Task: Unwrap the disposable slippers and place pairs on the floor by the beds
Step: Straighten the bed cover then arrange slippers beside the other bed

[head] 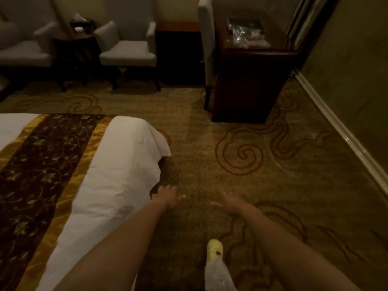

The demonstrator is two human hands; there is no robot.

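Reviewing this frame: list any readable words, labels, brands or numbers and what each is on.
None can be read.
The clear plastic packets on the dark wooden cabinet may carry print, but they are too blurred to tell.
The tissue box between the armchairs shows no legible text.

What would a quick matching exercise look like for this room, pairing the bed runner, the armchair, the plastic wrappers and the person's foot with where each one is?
Things:
1. bed runner
2. armchair
3. plastic wrappers
4. foot

Places:
A. on the dark wooden cabinet
B. on the carpet between the arms
C. across the white bed
D. by the far wall, beside a small side table

Pairs: 1-C, 2-D, 3-A, 4-B
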